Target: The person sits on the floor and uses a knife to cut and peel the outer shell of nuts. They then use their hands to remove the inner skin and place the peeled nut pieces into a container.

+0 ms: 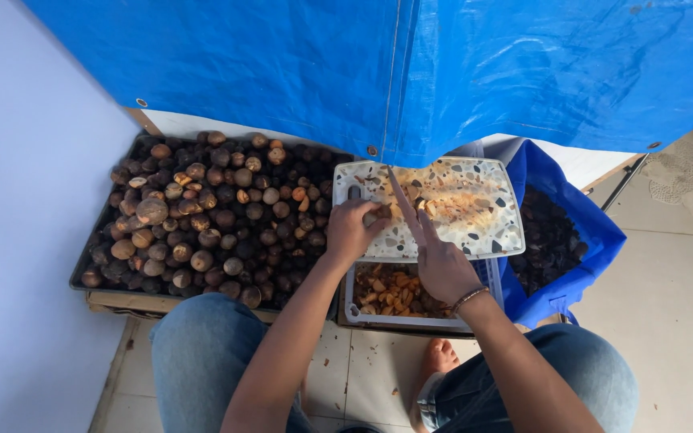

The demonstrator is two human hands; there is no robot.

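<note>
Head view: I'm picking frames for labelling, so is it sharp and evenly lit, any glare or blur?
Head view: soft, even daylight, no glare; the nuts and cutting board are sharp; the knife in the right hand looks slightly soft; the edges bend a little.

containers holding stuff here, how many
3: a dark tray of round brown nuts at left, a white crate of cut pieces under the cutting board, and a blue bag at right. More may be hidden.

Small brown nut [380,213] on speckled cutting board [475,232]; long knife blade [401,195] angled beside it.
</note>
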